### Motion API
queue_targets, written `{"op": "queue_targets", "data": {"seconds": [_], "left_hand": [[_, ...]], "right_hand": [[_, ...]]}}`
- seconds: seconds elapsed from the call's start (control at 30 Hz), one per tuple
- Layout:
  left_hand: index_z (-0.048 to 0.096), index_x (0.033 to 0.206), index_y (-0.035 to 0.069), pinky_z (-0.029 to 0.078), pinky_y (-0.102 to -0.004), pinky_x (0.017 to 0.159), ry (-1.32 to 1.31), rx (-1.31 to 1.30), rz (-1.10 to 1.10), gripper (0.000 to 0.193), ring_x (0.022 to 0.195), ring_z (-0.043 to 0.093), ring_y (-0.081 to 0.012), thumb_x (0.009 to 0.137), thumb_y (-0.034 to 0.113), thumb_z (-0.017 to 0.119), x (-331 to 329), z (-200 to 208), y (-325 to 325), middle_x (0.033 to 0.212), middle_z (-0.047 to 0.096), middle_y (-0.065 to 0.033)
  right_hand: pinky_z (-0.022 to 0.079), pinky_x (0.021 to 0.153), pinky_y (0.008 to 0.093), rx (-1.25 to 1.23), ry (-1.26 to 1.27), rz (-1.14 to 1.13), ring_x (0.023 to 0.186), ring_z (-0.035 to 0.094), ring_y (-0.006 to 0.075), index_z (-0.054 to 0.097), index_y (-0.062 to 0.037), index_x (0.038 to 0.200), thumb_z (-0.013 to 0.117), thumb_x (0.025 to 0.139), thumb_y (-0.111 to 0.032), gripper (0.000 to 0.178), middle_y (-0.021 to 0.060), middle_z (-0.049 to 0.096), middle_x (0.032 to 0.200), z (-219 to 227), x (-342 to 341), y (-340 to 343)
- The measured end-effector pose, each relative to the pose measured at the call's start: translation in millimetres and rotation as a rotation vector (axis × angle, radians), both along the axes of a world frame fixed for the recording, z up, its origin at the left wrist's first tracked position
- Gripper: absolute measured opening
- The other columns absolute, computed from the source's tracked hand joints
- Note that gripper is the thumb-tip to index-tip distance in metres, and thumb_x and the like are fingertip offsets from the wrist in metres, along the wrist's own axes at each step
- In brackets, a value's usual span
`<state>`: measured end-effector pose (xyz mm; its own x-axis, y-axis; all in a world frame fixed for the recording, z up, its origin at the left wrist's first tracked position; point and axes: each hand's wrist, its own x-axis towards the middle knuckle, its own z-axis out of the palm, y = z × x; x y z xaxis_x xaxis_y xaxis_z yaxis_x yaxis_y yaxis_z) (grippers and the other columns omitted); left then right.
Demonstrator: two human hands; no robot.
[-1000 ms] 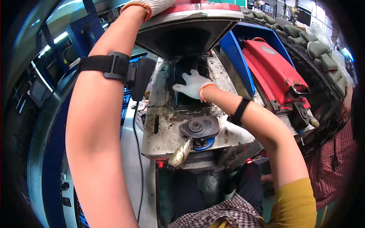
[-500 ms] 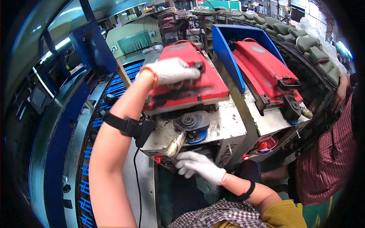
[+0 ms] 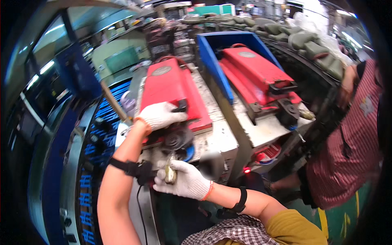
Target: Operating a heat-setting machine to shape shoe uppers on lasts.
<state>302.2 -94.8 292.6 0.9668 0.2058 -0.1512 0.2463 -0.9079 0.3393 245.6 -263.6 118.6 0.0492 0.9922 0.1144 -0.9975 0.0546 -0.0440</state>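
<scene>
- a small pale handle (image 3: 170,174) sticks out at the front edge of the near machine, below its red lid (image 3: 173,94); this lid is the landmark for everything below.
- the right hand (image 3: 184,180), in a white glove with an orange cuff, is closed around that handle, fingers wrapped on it from the right side.
- the left hand (image 3: 160,115), also in a white glove, lies on the front corner of the red lid, fingers curled over its dark edge piece; palm is flat on the lid.
- a dark round wheel (image 3: 176,140) sits just under the lid's front edge, between the two hands, with a blue disc (image 3: 189,153) just beside it to the right.
- a round grey label (image 3: 161,71) sits on the lid's far half; its print is too small to tell.
- each forearm wears a black strap; the left one carries a small black box (image 3: 143,171) close to the handle.
- right of the red lid, past a blue panel (image 3: 214,67), stands a second machine with its own red lid (image 3: 259,73) and a like round label.
- further right of that, a person in a red checked shirt (image 3: 351,151) stands close to the second machine.
- behind it, beyond the red lid, lies a row of grey-green padded pieces (image 3: 302,38).
- left of the red lid runs a blue ribbed belt (image 3: 96,139).
</scene>
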Motion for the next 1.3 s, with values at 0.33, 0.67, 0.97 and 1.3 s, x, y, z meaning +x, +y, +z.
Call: {"op": "queue_targets", "data": {"seconds": [0.33,0.67,0.97,1.3], "left_hand": [[0.076,0.1,0.005,0.052,-0.031,0.076,-0.4,-0.184,0.121,0.045,0.078,0.071,-0.0158,0.101,0.049,0.064,-0.9,-13.1,-15.0,0.082,0.074,-0.0098],[0.071,0.121,0.008,0.055,-0.0373,0.095,-0.787,-0.238,-0.205,0.03,0.102,0.071,-0.0271,0.093,0.02,0.074,41.5,-32.1,-146.8,0.11,0.072,-0.0133],[0.059,0.142,0.004,0.045,-0.0472,0.114,-0.615,0.135,-0.586,0.063,0.135,0.055,-0.04,0.09,0.038,0.071,125.2,-69.9,-225.8,0.144,0.057,-0.0229],[0.059,0.131,0.007,0.046,-0.0506,0.102,-1.021,0.346,-0.586,0.059,0.116,0.061,-0.0381,0.076,0.016,0.078,148.7,-38.1,-233.0,0.119,0.065,-0.0172]], "right_hand": [[0.054,0.085,0.0356,-0.692,-1.28,-0.83,0.096,0.065,0.0159,0.065,-0.0058,0.137,0.061,0.103,-0.019,0.037,0.0031,0.067,0.102,54.7,138.1,-198.3],[0.057,0.085,0.0562,-1.802,-2.328,-1.195,0.096,0.071,0.0447,0.074,-0.0073,0.111,0.047,0.104,-0.037,0.04,0.0245,0.074,0.105,67.1,261.3,-347.8],[0.057,0.08,0.058,-1.982,-2.098,-1.06,0.087,0.074,0.0452,0.059,-0.0085,0.122,0.048,0.106,-0.045,0.042,0.0252,0.075,0.1,69.8,161.6,-318.0],[0.06,0.081,0.0442,-1.558,-2.398,-1.095,0.09,0.075,0.035,0.075,-0.015,0.115,0.062,0.101,-0.036,0.029,0.0137,0.077,0.098,98.1,158.2,-318.7]]}}
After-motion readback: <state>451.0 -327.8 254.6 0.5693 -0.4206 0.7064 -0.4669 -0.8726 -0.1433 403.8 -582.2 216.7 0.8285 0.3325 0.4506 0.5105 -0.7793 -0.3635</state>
